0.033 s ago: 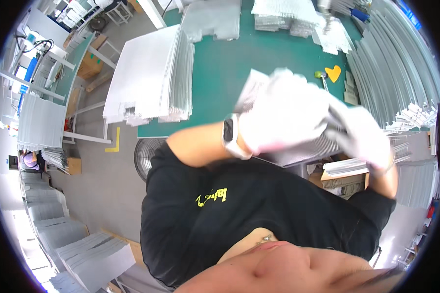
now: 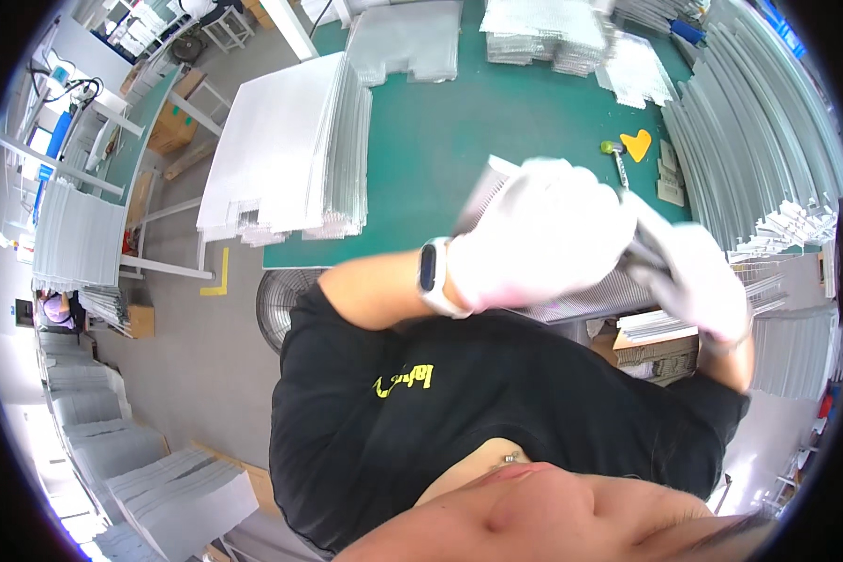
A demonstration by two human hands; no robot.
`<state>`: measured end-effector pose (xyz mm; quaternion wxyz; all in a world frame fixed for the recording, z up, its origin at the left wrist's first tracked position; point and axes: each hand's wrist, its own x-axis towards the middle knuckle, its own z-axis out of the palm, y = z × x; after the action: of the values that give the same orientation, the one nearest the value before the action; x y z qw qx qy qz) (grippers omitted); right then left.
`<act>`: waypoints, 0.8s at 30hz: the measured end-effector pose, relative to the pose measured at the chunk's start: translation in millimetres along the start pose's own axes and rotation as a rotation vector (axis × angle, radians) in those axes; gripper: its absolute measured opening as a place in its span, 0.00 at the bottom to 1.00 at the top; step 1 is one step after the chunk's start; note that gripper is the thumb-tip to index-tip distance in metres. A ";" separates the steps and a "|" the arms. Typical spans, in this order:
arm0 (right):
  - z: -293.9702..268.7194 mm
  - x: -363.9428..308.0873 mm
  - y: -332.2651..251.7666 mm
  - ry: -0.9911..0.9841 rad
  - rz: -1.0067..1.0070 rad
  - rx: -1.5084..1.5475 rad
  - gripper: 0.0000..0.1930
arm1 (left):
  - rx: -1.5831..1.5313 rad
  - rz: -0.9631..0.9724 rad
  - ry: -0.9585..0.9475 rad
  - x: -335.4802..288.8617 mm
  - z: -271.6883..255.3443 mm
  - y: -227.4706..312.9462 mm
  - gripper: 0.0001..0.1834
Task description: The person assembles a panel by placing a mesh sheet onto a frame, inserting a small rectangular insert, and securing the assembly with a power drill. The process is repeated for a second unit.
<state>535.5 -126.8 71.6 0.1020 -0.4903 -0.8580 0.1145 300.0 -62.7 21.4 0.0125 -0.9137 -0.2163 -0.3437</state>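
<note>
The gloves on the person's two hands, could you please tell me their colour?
White fabric gloves, seen best in the head view.

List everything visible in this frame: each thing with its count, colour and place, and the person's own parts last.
folded sheet: one, grey-white, held above the table's near edge
table: one, green top, centre
large sheet stack: one, white, table's left end
far sheet stacks: several, grey-white, far side of the table
slanted sheets: many, grey, right
yellow scraper: one, on the table right of centre
floor fan: one, grey, under the table's near edge
floor sheet stacks: several, white, lower left
wristwatch: one, white band, left wrist
left hand: white glove, gripping the folded sheet
right hand: white glove, at the sheet's right end
</note>
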 end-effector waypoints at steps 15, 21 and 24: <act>21.0 -185.7 114.8 1.417 0.366 0.571 0.38 | 0.841 -0.761 0.059 -192.3 -83.2 -121.2 0.27; 48.9 -201.2 142.8 1.464 0.350 0.646 0.47 | 0.734 -1.219 -0.141 -226.4 -93.3 -133.6 0.35; 57.3 -212.3 148.7 1.475 0.319 0.676 0.46 | 0.707 -1.234 -0.149 -221.6 -95.0 -129.8 0.37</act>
<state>746.5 -242.6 -40.3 0.7633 -0.4984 -0.4101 0.0284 39.8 -47.1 -62.8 0.0966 -0.5870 -0.7926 -0.1340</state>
